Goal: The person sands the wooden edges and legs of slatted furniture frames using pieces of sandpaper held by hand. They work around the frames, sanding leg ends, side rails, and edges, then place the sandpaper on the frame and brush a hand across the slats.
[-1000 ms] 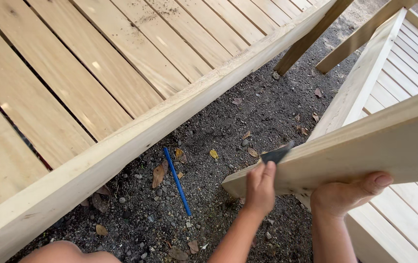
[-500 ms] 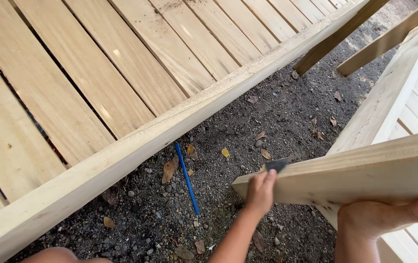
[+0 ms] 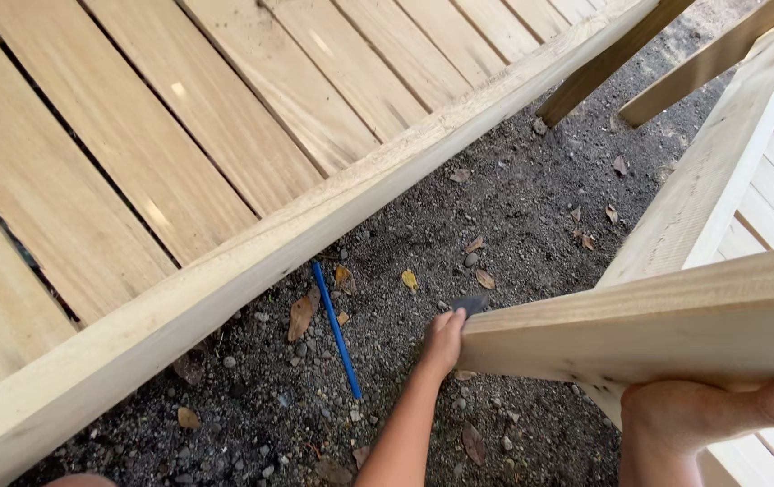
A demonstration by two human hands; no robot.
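Head view, blue rod (image 3: 336, 329), leaves (image 3: 300, 317), gravel (image 3: 513, 198)

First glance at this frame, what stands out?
A pale wooden board juts in from the right, the right hand gripping its lower edge and the left hand pressing a dark flat piece at its end. A blue pencil-like stick lies on the gravel beside a slatted timber panel.

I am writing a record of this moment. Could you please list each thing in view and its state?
left hand: pressing a dark pad to the plank's end
dark pad: pinched at the plank's end
plank: lifted, held level above the ground
right hand: gripping the plank from below
blue pencil: lying loose on the gravel
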